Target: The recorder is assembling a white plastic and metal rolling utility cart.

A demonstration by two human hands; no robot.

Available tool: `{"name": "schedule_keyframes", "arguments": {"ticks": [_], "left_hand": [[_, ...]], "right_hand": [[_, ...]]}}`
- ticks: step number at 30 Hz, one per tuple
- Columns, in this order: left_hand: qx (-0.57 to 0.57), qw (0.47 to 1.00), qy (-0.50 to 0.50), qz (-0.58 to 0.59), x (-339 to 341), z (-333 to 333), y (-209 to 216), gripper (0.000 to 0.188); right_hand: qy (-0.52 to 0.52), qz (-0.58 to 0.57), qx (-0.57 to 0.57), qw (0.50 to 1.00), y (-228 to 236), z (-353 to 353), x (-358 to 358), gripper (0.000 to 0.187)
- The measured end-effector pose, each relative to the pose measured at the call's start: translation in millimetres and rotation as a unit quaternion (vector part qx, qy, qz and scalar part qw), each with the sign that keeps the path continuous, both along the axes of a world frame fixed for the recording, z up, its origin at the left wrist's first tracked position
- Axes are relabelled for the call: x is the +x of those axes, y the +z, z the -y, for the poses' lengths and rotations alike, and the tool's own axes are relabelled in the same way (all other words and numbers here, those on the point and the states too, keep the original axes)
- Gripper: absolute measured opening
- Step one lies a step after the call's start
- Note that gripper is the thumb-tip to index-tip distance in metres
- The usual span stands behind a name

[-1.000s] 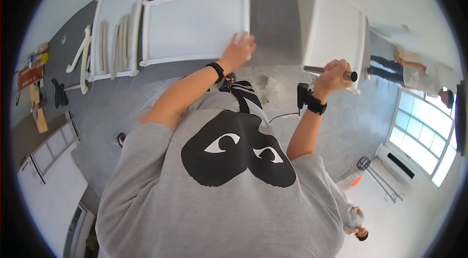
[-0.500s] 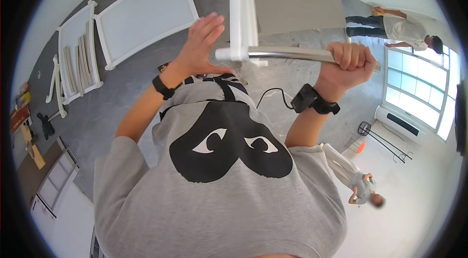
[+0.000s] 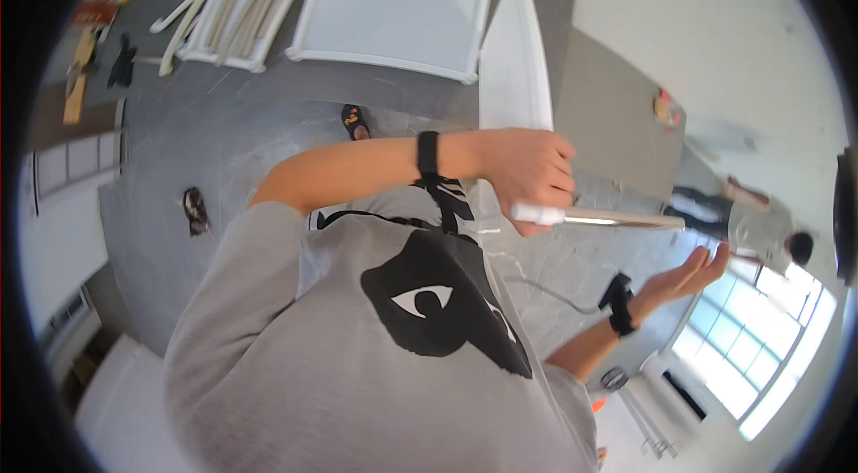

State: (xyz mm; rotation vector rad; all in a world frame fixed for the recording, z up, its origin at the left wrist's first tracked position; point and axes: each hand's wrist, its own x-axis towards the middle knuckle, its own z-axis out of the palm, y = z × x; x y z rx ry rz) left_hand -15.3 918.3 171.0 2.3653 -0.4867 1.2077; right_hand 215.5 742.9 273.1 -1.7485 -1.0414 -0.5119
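My left hand (image 3: 529,171) is closed around the white end fitting (image 3: 539,214) of a shiny metal tube (image 3: 617,220). The tube points away to the right, roughly level. Close to its free end is my right hand (image 3: 688,278), open with the fingers stretched out and apart from the tube. A long white panel (image 3: 517,62) with a crosspiece at its far end stands beyond my left hand. Part of it is hidden behind that hand.
On the grey surface lie a white-framed panel (image 3: 393,13) and another frame bearing several beige strips (image 3: 255,8). White bent pieces (image 3: 183,22) sit at the far left. A person (image 3: 760,227) stands at the right, near windows (image 3: 742,339). A cable (image 3: 554,292) trails from my right wrist.
My left hand, empty and open before, now grips the tube's white end. My right hand has let go of the tube and opened. The view has turned.
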Motion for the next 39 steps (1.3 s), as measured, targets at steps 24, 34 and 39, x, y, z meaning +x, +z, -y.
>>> {"name": "schedule_keyframes", "arguments": {"ticks": [24, 34, 39], "left_hand": [[-0.043, 0.992, -0.084, 0.088, -103, -19, 34, 0.025], [-0.114, 0.990, -0.077, -0.026, -125, -18, 0, 0.025], [-0.084, 0.993, -0.076, -0.034, -136, -14, -11, 0.029]], "right_hand": [[-0.244, 0.108, -0.514, 0.815, -77, 200, 192, 0.043], [0.163, 0.102, -0.268, 0.944, -36, -160, -128, 0.032], [0.341, 0.141, -0.361, 0.856, 6, -242, -223, 0.037]]}}
